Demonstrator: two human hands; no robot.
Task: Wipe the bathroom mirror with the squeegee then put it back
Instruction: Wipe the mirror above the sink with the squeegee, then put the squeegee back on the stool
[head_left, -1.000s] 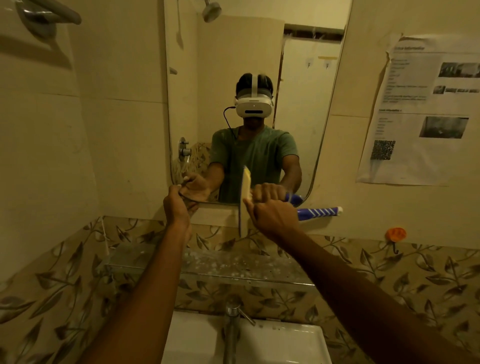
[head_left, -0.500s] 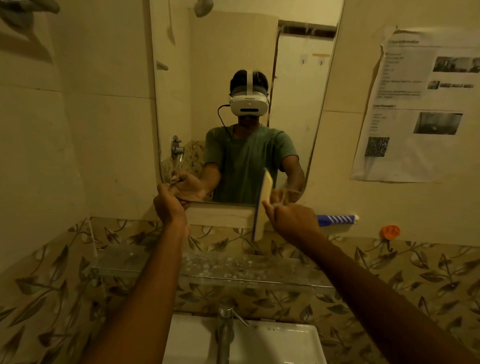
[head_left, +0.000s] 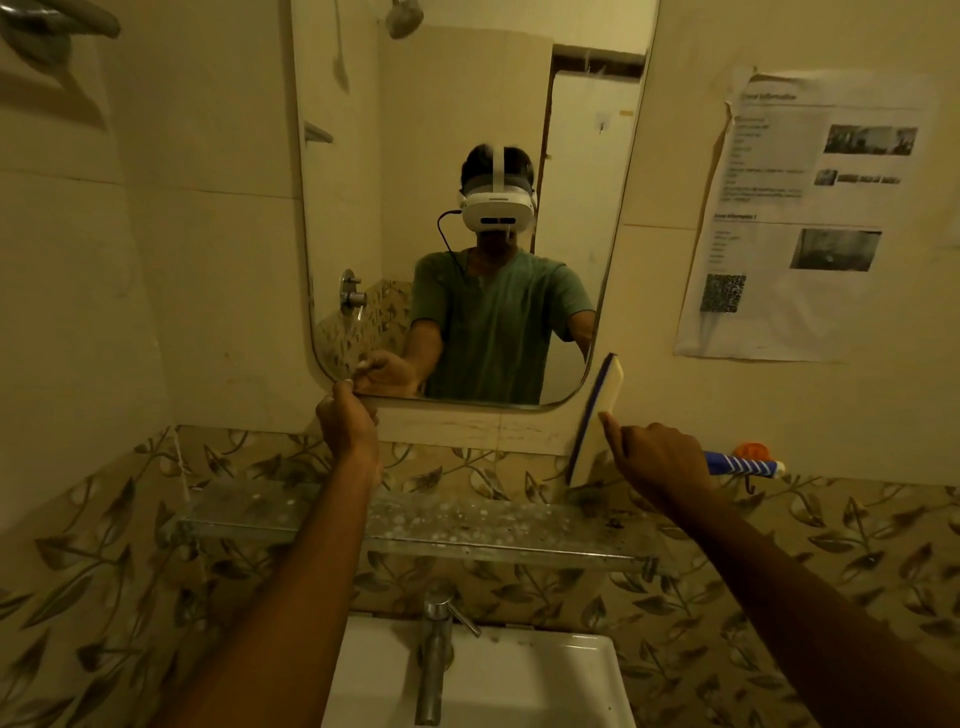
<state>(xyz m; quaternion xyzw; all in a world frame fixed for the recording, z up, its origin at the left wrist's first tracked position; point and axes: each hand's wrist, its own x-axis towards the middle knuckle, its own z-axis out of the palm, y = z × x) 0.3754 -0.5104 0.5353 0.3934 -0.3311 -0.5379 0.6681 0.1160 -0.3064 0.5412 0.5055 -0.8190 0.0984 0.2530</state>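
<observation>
The wall mirror (head_left: 467, 104) hangs above a glass shelf and reflects a person in a green shirt. My left hand (head_left: 347, 423) grips the mirror's lower left edge. My right hand (head_left: 655, 460) is closed around the squeegee (head_left: 597, 415), whose pale blade stands almost upright at the mirror's lower right corner, mostly over the wall beside the glass. Its blue-and-white striped handle (head_left: 743, 464) sticks out to the right of my fist.
A spotted glass shelf (head_left: 415, 512) runs below the mirror. Under it are a chrome tap (head_left: 435, 660) and a white sink (head_left: 519, 680). An orange wall hook (head_left: 750, 449) sits right of the squeegee handle. A printed paper sheet (head_left: 810, 218) is taped on the right wall.
My right hand has drawn the squeegee to the right along the mirror's bottom, from its middle to the lower right corner. My left hand has stayed on the lower left edge.
</observation>
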